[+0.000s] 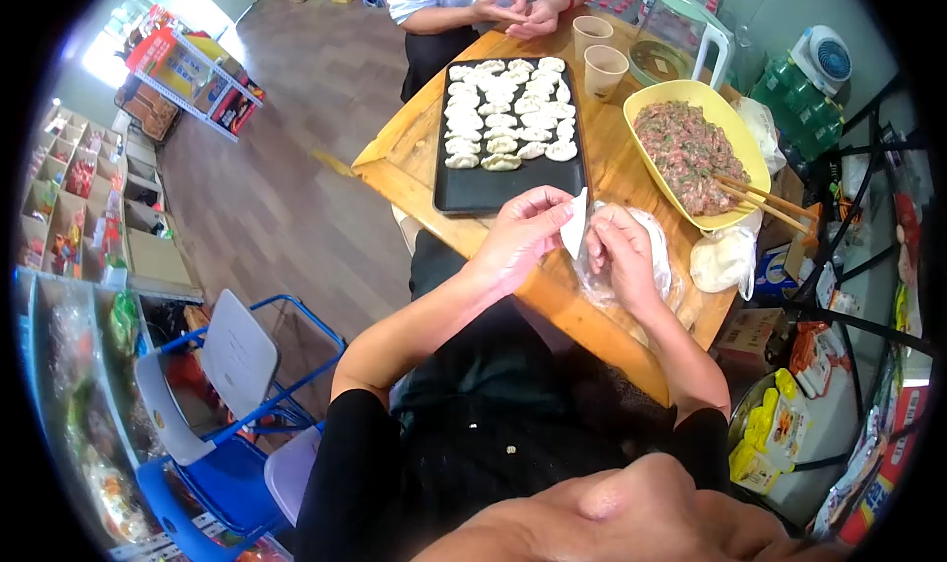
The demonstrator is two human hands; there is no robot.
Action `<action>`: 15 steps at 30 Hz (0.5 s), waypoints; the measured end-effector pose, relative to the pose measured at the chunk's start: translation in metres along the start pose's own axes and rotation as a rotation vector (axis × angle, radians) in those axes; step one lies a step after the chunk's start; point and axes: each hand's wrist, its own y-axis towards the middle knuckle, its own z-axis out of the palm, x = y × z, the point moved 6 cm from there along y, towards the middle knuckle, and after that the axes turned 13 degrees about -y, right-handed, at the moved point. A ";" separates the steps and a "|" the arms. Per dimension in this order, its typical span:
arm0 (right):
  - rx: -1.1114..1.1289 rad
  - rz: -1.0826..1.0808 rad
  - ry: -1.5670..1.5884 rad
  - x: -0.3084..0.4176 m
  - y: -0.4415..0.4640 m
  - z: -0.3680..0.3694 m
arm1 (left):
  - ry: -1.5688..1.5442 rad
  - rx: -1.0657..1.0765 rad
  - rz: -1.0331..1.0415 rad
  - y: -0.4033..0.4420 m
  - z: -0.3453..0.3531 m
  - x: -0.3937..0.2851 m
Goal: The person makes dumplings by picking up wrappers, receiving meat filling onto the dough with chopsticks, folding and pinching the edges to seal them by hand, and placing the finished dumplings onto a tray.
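Between the thumb and fingers of my left hand a thin white dumpling wrapper stands on edge. Just right of it is my right hand, its fingers curled and pressed together; what they hold, if anything, is hidden. Beneath the right hand, white wrappers in a clear plastic bag lie on the wooden table. Beyond my hands, rows of folded dumplings rest on a black tray. To the right, a yellow bowl contains minced filling with chopsticks leaning in it.
Across the table are another person's hands. Two paper cups and a clear pitcher stand at the back right. A white plastic bag sits at the right edge. Folding chairs are at lower left, beside shelves.
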 end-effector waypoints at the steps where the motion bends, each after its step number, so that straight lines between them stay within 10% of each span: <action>1: 0.035 0.050 -0.056 -0.001 -0.005 0.007 | -0.018 -0.003 0.005 -0.009 0.002 0.001; 15: 0.026 -0.035 -0.462 0.034 -0.092 0.084 | -0.277 0.101 -0.042 -0.119 -0.005 0.018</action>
